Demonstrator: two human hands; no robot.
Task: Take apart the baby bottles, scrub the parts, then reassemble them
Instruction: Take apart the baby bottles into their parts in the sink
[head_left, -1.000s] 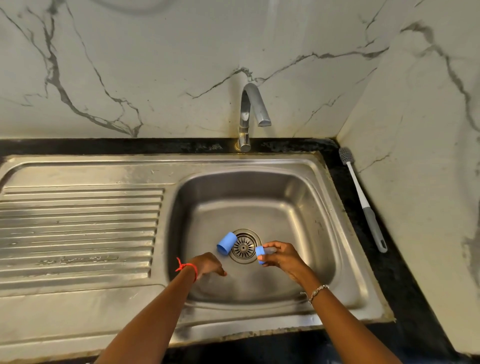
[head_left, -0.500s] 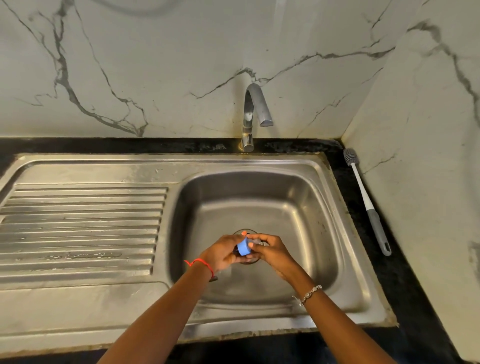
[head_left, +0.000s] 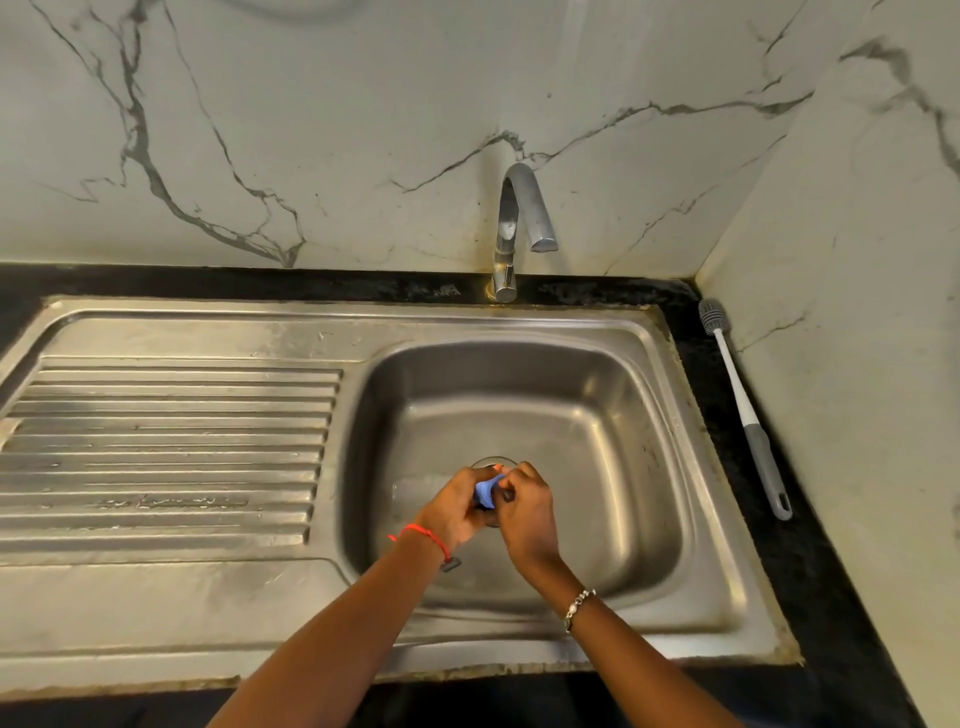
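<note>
Marble-pattern wall behind steel sink (head_left: 727, 530); tap (head_left: 511, 228) at far rim. Left hand (head_left: 454, 512) and right hand (head_left: 524, 512) over drain, pressed together, both clasping blue bottle part (head_left: 487, 492) between fingers. Bottle brush (head_left: 745, 410) lying on dark counter, right of basin.

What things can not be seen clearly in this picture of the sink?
- Blue part, head view: mostly covered by the left hand and right hand; its shape is unclear.
- Drain, head view: only its far rim shows above the hands.
- Whether the faucet runs: no stream can be made out.
</note>
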